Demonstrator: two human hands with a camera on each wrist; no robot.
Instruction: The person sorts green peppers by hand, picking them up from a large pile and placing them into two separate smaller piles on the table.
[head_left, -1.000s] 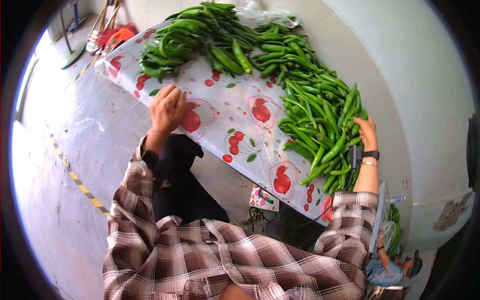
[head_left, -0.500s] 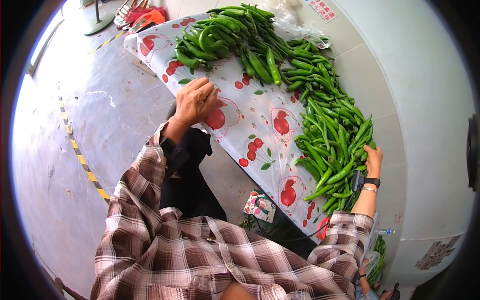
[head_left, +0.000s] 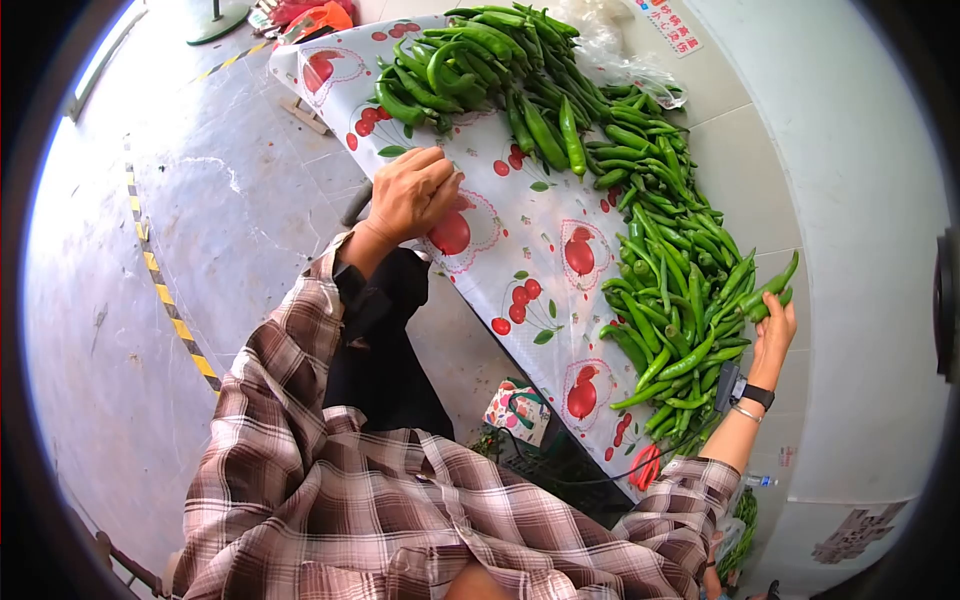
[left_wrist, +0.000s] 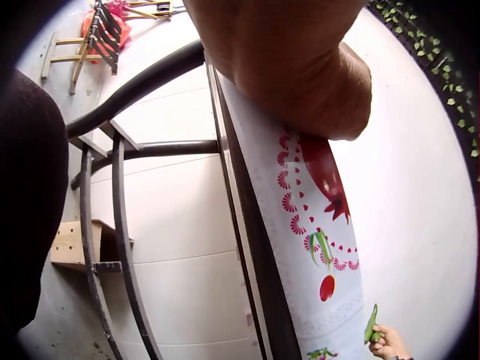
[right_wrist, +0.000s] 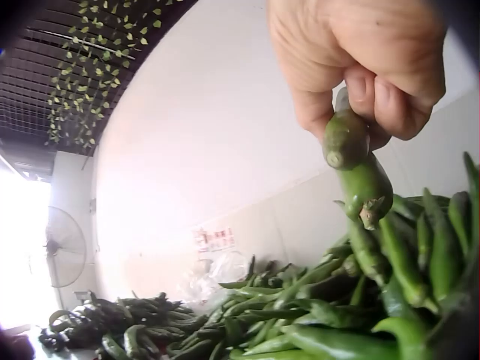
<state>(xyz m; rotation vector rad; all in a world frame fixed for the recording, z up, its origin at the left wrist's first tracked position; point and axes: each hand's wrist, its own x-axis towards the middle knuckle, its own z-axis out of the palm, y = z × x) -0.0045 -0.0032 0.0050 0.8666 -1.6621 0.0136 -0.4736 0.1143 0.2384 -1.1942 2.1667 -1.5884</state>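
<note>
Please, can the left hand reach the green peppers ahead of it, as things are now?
Probably yes. The left hand is close to the green peppers, and in the head view only tablecloth shows between them. Its fingers are curled and may need to open first.

In the head view, black-and-yellow tape runs along the floor at 9 o'clock, an orange-red bundle lies at 11, a clear plastic bag at 1, and a red coil between 4 and 5. In the right wrist view, a fan stands at 8 o'clock, leafy vines at 10.
</note>
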